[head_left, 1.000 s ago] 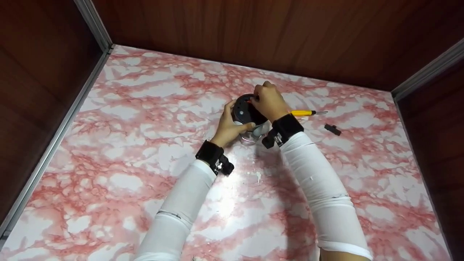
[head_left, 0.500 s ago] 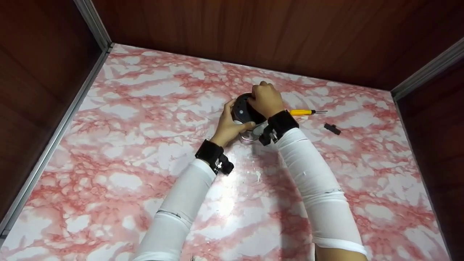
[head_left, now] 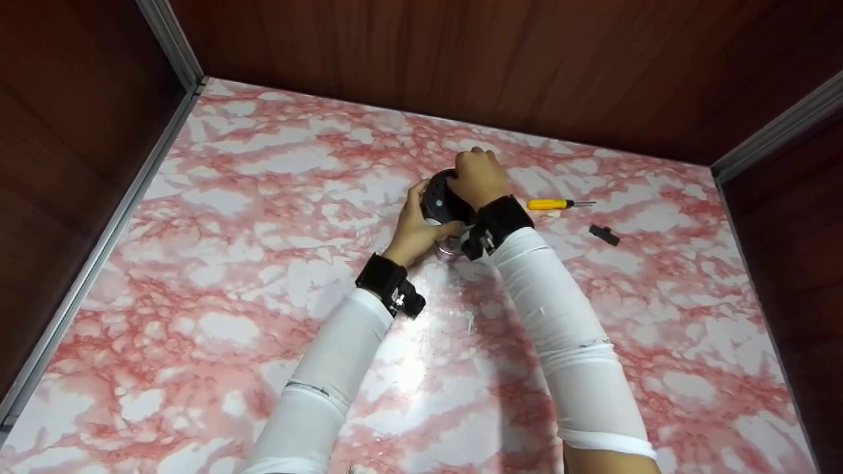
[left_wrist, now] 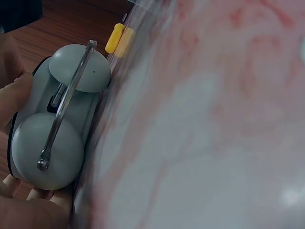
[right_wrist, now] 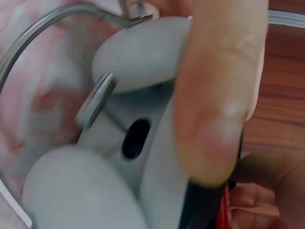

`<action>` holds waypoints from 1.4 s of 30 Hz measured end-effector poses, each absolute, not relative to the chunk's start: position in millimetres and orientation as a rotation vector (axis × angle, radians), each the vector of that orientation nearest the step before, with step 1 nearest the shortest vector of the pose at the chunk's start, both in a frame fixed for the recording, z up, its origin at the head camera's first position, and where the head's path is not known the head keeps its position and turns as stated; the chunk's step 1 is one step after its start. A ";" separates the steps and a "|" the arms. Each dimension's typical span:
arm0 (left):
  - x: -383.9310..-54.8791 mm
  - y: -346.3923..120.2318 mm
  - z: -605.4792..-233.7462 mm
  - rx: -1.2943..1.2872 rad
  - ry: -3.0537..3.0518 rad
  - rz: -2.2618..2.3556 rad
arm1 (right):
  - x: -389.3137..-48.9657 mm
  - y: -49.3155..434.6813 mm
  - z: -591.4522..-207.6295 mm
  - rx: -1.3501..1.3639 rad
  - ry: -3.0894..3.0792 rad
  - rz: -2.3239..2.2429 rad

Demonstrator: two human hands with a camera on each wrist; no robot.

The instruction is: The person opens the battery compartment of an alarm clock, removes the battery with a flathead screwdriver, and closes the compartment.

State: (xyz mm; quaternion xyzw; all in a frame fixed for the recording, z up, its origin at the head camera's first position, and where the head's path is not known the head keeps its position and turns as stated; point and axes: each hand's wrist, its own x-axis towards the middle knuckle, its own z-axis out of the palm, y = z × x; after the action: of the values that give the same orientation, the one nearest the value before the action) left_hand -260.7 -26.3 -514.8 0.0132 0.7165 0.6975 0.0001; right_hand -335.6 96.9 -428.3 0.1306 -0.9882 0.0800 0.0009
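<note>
A grey twin-bell alarm clock is tipped so its black back faces up in the head view. My left hand grips it, thumb on the near edge and fingers round the far left side. The left wrist view shows its two bells and metal handle. My right hand is at the back, fingers curled; its thumb touches the black rim in the right wrist view. Beside that thumb shows a sliver of something red; whether the right fingers pinch it is hidden.
A yellow-handled screwdriver lies to the right of the hands. Further right is a small black plastic piece. Brown wood-look panels enclose the back and sides of the red-and-white marbled table.
My right hand and forearm have shifted a little left over the clock's back. The orange-red bit seen by its fingers one second ago is now covered. The left hand keeps its place.
</note>
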 end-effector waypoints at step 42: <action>-259.9 -29.5 -519.2 0.300 2.329 2.292 | -327.9 70.2 -425.8 -0.012 -3.115 0.176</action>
State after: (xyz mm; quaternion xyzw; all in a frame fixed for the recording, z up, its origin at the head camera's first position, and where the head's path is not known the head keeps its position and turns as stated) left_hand -259.9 -29.5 -519.2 0.0911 0.7080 0.6968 -0.0699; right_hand -327.9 70.2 -425.8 -0.0038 -0.9983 0.0565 0.0110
